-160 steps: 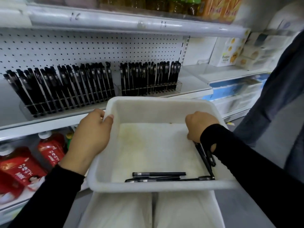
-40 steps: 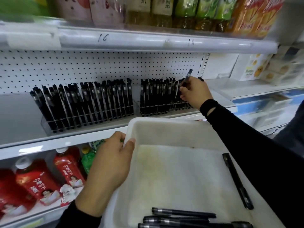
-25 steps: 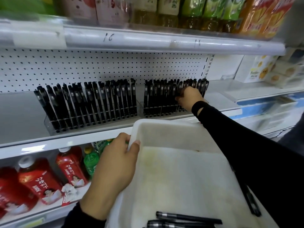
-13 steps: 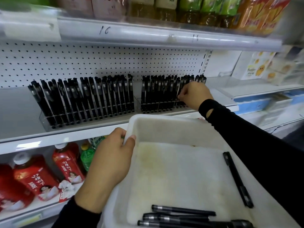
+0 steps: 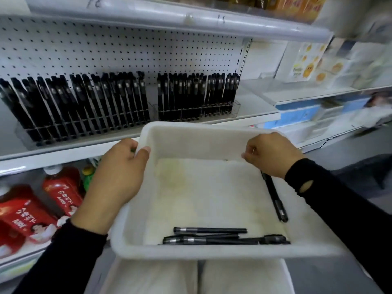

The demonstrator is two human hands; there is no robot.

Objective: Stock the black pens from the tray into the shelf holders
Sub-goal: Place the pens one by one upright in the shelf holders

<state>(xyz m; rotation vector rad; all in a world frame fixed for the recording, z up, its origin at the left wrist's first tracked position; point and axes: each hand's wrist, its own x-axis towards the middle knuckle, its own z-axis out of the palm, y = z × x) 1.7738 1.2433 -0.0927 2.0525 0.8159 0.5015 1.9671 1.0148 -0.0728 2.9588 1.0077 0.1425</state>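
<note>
Stock nearest the viewer: a cluster of slim black capped pens [image 5: 210,230] lying crosswise against the near wall of the white rectangular plastic tray [image 5: 212,252], overlapping so that the count is uncertain, three or four. One further black pen [image 5: 275,198] lies lengthwise by the right wall, its far end hidden under the right hand [image 5: 269,154]. Right hand: fingers curled in above that pen's end; whether they pinch it, the tray rim or nothing cannot be told. Left hand [image 5: 118,172]: grips the tray's far-left corner, thumb over the rim, fingers wrapped round the outer wall. Risk: if the tray is carried by that one corner it may tip toward the near right, sending the round barrels rolling or over the rim. Beyond, on the grey metal shelf [image 5: 254,107]: two clear plastic slotted holders, left holder [image 5: 84,132] and right holder [image 5: 199,114], both packed with back-leaning black pens. Free slots look few, so forcing a pen in could knock its neighbours askew. Behind: white pegboard [image 5: 127,49].
</note>
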